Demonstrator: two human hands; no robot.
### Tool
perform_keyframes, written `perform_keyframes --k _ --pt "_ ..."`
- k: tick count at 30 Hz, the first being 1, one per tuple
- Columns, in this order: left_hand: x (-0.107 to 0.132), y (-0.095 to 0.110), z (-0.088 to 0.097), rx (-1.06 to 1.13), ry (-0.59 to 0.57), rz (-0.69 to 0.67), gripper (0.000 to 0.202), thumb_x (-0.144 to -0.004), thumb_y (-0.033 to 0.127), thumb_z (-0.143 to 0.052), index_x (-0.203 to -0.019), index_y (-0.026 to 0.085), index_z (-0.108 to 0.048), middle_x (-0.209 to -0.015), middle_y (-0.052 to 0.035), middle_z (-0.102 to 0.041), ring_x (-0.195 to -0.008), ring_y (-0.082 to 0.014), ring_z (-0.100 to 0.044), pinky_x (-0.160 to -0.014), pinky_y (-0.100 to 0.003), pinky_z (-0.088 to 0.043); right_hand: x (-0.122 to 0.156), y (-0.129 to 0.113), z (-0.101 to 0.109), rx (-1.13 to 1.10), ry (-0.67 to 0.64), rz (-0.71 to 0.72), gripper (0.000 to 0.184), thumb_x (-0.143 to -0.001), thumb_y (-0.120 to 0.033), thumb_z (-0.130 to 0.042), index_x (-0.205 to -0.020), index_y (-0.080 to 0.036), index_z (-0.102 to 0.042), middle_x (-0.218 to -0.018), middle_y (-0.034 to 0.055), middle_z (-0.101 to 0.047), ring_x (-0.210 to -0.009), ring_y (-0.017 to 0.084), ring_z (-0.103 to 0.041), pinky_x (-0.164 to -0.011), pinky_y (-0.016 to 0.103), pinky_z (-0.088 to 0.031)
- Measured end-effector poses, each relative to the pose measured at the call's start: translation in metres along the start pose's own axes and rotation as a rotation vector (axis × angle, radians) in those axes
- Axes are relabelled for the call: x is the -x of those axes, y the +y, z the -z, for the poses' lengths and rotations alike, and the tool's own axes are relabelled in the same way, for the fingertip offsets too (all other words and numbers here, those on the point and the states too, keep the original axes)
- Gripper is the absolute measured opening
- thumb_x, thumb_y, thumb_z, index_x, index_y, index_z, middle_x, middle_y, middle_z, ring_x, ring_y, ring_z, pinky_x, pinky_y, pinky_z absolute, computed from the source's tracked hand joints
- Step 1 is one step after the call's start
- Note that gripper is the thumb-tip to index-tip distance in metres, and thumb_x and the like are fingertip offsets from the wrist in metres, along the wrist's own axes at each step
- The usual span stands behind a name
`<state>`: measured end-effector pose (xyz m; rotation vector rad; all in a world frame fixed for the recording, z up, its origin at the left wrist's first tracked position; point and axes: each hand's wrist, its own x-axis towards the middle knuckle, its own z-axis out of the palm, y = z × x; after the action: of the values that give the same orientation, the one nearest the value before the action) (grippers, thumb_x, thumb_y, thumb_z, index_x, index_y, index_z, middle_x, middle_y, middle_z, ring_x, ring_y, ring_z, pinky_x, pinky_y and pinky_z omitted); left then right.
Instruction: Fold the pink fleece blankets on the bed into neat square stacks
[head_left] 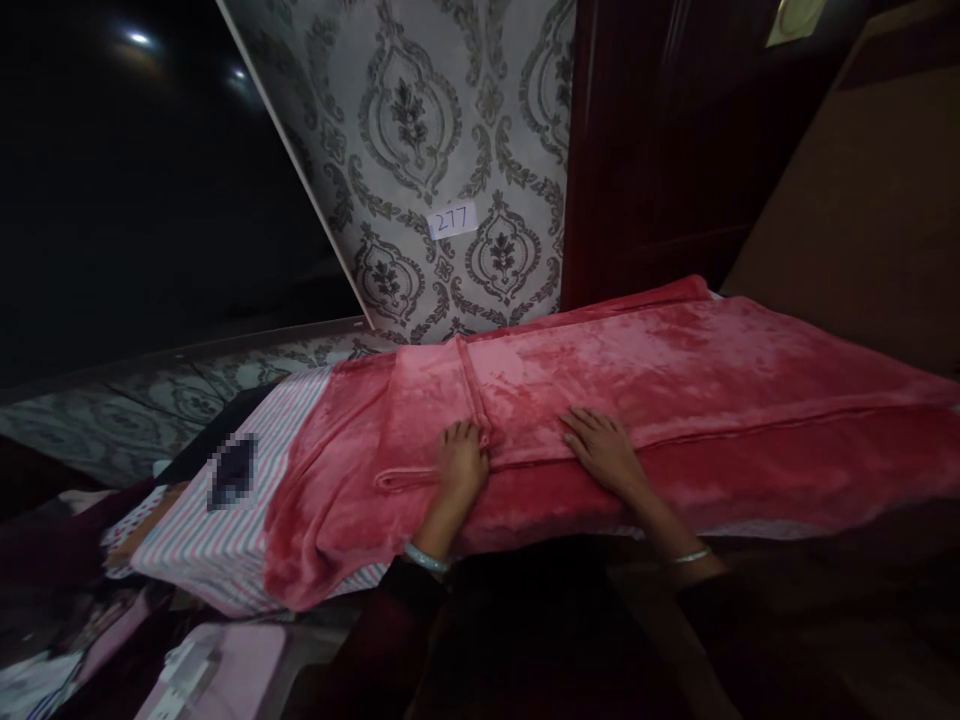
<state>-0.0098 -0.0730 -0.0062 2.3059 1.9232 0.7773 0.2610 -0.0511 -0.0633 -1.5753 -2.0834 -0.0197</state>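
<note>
A pink-red fleece blanket (637, 380) lies spread over a bed with a striped sheet (247, 520). My left hand (460, 462) rests on the blanket near a folded hem, its fingers curled and pinching the fabric edge. Flat on the blanket just to the right lies my right hand (602, 448), with fingers stretched out. Each wrist wears a bangle.
A patterned grey wall carries a paper label reading 277 (452, 219). A dark red wooden door (645, 150) stands behind the bed. Clothes and clutter (112, 620) lie at the lower left. A brown panel (877, 210) rises at the right.
</note>
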Motion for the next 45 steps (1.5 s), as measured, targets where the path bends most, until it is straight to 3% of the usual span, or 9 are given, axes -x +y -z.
perform_keyframes --k 5,12,17,21,24,30,36,41,45 --pt "-0.005 -0.001 0.001 0.123 0.086 -0.109 0.048 -0.082 0.005 -0.045 -0.12 0.022 -0.069 -0.12 -0.0108 -0.073 -0.118 -0.0258 -0.064 -0.106 -0.044 -0.048 0.0 -0.001 -0.002 -0.003 0.007 0.0 0.049 -0.103 -0.038 -0.04 -0.144 -0.025 -0.062 -0.151 0.0078 -0.058 -0.141 0.03 -0.051 -0.118 0.053 -0.036" --pt "0.013 -0.004 -0.015 0.044 -0.037 -0.163 0.057 -0.072 0.001 -0.054 -0.123 0.021 -0.07 -0.134 -0.0138 -0.068 -0.131 -0.0302 -0.059 -0.115 -0.051 -0.043 -0.011 0.008 -0.002 -0.132 -0.018 -0.052 0.045 -0.097 -0.034 -0.049 -0.137 -0.025 -0.068 -0.144 0.0099 -0.064 -0.136 0.033 -0.057 -0.114 0.056 -0.043" --pt "0.015 -0.01 -0.022 0.043 -0.029 -0.16 0.062 -0.071 0.001 -0.055 -0.129 0.019 -0.068 -0.139 -0.0156 -0.066 -0.135 -0.0317 -0.057 -0.118 -0.054 -0.042 -0.067 -0.013 0.005 -0.53 0.002 -0.117 0.042 -0.091 -0.032 -0.058 -0.13 -0.024 -0.072 -0.132 0.0102 -0.071 -0.125 0.031 -0.065 -0.111 0.05 -0.049" --pt "0.017 -0.015 -0.027 0.076 0.021 -0.175 0.064 -0.069 0.002 -0.056 -0.129 0.024 -0.068 -0.137 -0.0131 -0.067 -0.132 -0.0312 -0.059 -0.118 -0.054 -0.044 -0.125 -0.052 -0.006 -1.056 -0.195 -0.33 0.046 -0.088 -0.023 -0.063 -0.134 -0.021 -0.064 -0.124 0.011 -0.073 -0.111 0.025 -0.07 -0.101 0.044 -0.057" --pt "0.02 -0.018 -0.031 0.09 0.065 -0.165 0.067 -0.067 0.002 -0.056 -0.129 0.024 -0.068 -0.135 -0.0129 -0.068 -0.131 -0.0321 -0.059 -0.116 -0.056 -0.045 -0.162 -0.073 -0.021 -1.216 -0.304 -0.451 0.056 -0.09 -0.016 -0.06 -0.146 -0.015 -0.051 -0.11 0.0123 -0.074 -0.091 0.019 -0.073 -0.091 0.039 -0.06" --pt "0.026 -0.023 -0.039 0.047 0.162 -0.224 0.074 -0.061 0.002 -0.055 -0.131 0.02 -0.068 -0.131 -0.0147 -0.07 -0.125 -0.0329 -0.063 -0.111 -0.056 -0.051 -0.22 -0.096 -0.059 -1.183 -0.348 -0.407 0.066 -0.087 -0.015 -0.062 -0.151 -0.016 -0.047 -0.095 0.0065 -0.076 -0.081 0.018 -0.072 -0.086 0.038 -0.061" --pt "0.031 -0.023 -0.037 0.002 0.277 -0.287 0.074 -0.058 0.0 -0.051 -0.127 0.019 -0.071 -0.127 -0.0128 -0.073 -0.12 -0.0309 -0.066 -0.105 -0.053 -0.055 -0.265 -0.119 -0.096 -1.137 -0.198 -0.257 0.074 -0.075 -0.009 -0.068 -0.147 -0.021 -0.058 -0.133 0.0068 -0.071 -0.116 0.022 -0.068 -0.105 0.039 -0.053" --pt "0.02 -0.012 -0.022 -0.013 0.347 -0.348 0.076 -0.063 -0.001 -0.049 -0.133 0.022 -0.067 -0.131 -0.0109 -0.072 -0.125 -0.0283 -0.065 -0.108 -0.052 -0.054 -0.29 -0.101 -0.101 -1.061 -0.059 -0.176 0.071 -0.076 -0.008 -0.063 -0.146 -0.021 -0.061 -0.148 0.0056 -0.061 -0.139 0.022 -0.055 -0.12 0.039 -0.038" --pt "0.014 0.002 -0.031 -0.066 0.296 -0.336 0.069 -0.062 0.002 -0.052 -0.125 0.021 -0.071 -0.127 -0.0117 -0.073 -0.12 -0.0311 -0.067 -0.103 -0.051 -0.056 -0.288 -0.07 -0.101 -0.949 -0.041 -0.201 0.075 -0.073 -0.005 -0.062 -0.146 -0.02 -0.061 -0.148 0.0076 -0.061 -0.142 0.026 -0.052 -0.124 0.044 -0.034"
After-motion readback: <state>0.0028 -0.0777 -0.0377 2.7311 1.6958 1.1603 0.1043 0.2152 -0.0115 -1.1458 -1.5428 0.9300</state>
